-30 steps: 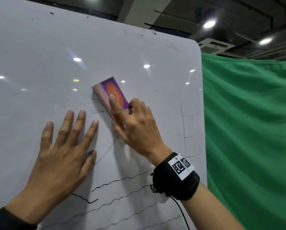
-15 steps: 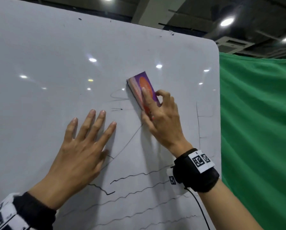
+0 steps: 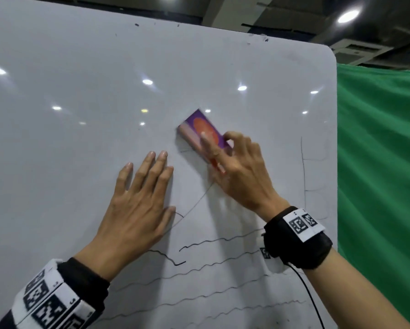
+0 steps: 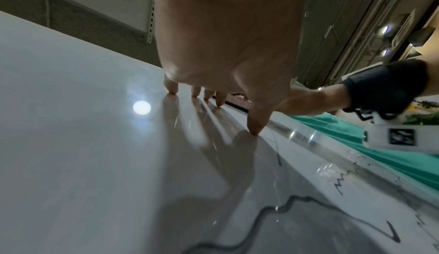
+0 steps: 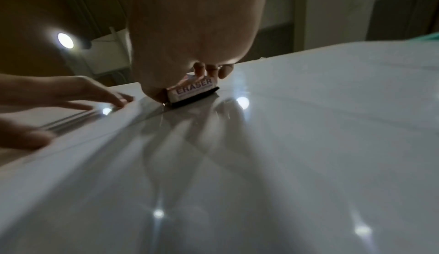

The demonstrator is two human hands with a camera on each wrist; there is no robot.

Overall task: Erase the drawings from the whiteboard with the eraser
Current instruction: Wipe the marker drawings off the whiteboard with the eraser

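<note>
A purple and orange eraser (image 3: 200, 131) lies flat against the whiteboard (image 3: 68, 150) near its middle. My right hand (image 3: 237, 172) grips it by its sides, index finger along the top; the right wrist view shows the eraser (image 5: 193, 89) with its dark felt on the board. My left hand (image 3: 139, 203) presses flat on the board, fingers straight and spread, just left of and below the eraser. The fingertips (image 4: 196, 93) of that hand touch the surface. Black wavy lines (image 3: 213, 241) run below both hands, and a thin slanted line (image 3: 196, 203) runs between them.
A faint vertical line with scalloped marks (image 3: 303, 167) lies near the board's right edge. A green curtain (image 3: 379, 174) hangs beyond that edge. A cable (image 3: 306, 290) trails from my right wrist band. Ceiling lights reflect off the glossy board.
The eraser, in my right hand, swept right across the board and has come back left toward the left hand. The small strokes left of it are nearly gone. My left hand stays pressed flat.
</note>
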